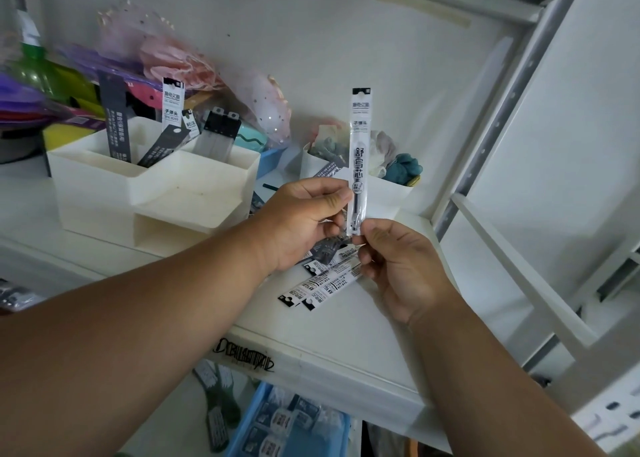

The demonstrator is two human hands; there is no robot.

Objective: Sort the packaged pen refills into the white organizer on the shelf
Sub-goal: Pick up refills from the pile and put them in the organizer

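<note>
Both hands hold one packaged refill (358,151) upright above the shelf (346,332), to the right of the white organizer (152,183). The left hand (301,221) pinches its lower part; the right hand (401,266) pinches its bottom end. More loose refill packets (322,283) lie flat on the shelf beneath the hands, right of the organizer, and several packets (173,110) stand in the organizer's compartments.

Both hands raised together, left hand (304,221) and right hand (401,262) fingers pinching.

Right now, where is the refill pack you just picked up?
Centre of the head view: the refill pack stands upright, pinched by both the left hand and right hand, right of the white organizer.
</note>
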